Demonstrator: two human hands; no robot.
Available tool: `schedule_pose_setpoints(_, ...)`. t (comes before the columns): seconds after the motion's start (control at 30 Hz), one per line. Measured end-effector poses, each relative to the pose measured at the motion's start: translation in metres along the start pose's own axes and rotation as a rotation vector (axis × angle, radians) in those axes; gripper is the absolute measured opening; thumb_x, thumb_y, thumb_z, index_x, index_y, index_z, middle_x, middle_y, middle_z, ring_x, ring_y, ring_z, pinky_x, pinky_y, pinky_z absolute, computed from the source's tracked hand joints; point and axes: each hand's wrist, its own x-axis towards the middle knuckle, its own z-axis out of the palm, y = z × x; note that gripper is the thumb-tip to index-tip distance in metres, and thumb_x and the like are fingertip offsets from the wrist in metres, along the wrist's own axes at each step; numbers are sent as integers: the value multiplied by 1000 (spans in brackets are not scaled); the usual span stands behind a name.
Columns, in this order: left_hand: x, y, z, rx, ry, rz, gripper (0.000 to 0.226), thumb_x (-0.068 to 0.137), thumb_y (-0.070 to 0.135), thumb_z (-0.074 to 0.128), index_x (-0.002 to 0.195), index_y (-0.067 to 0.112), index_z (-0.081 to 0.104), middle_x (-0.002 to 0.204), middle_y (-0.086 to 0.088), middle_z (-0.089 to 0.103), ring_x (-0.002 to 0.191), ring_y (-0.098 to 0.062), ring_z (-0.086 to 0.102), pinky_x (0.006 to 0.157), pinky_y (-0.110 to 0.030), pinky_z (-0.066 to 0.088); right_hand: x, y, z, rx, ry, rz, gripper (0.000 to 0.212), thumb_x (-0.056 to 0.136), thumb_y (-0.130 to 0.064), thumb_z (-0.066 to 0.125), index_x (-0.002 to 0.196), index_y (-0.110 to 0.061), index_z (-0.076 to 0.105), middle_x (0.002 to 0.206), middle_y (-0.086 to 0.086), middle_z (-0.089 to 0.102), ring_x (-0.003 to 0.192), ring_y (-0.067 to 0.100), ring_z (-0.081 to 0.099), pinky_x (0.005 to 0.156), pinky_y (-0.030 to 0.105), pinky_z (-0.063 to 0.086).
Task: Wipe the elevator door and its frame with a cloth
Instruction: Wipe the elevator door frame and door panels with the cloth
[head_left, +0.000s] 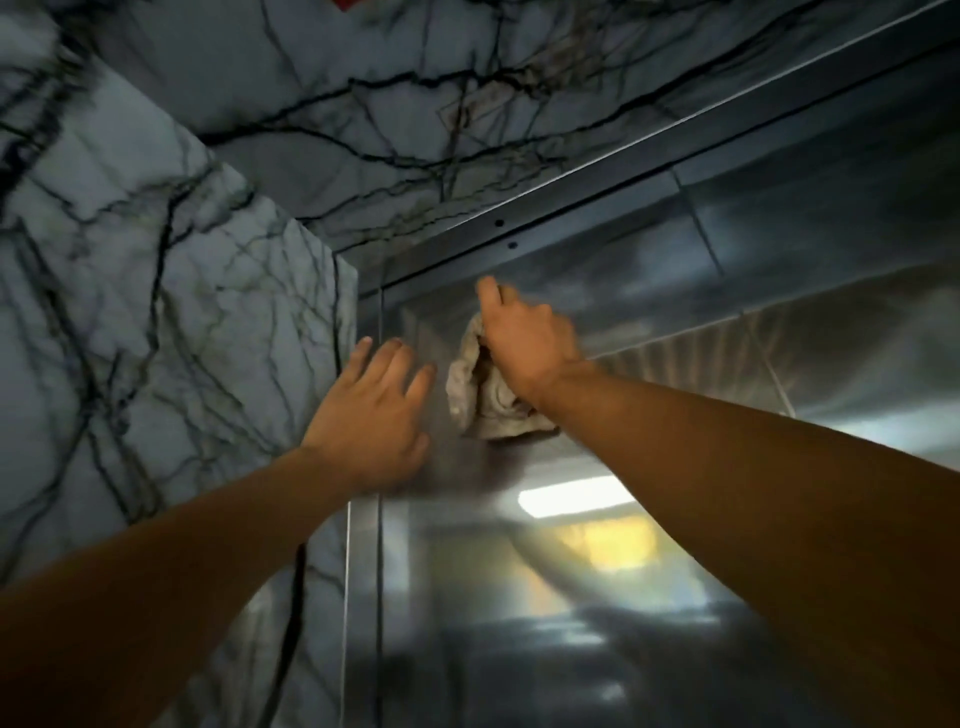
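Two hands reach high up: the right hand (524, 343) holds the cloth (480, 389) on the elevator door (519, 597), but the wide-open left hand (371, 410) lies flat there and may leave finger marks.

an elevator landing in a commercial or residential building, brushed steel elevator door (519, 597) set in a metal frame (519, 228), dark-veined white marble wall cladding (156, 312) alongside and above, ceiling light (571, 499) reflected in the steel
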Motion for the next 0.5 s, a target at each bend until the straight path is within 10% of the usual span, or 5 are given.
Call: schedule_pose_setpoints(0.5, 43, -64, 77, 269, -31, -286, 79, 85, 51, 44, 152, 13, 26, 155, -17, 28, 149, -34, 15, 122, -55, 10, 100, -74, 110, 432, 336, 109, 27, 94, -5, 48, 120, -8, 39, 133, 20, 32, 85, 34, 60, 57, 35, 38)
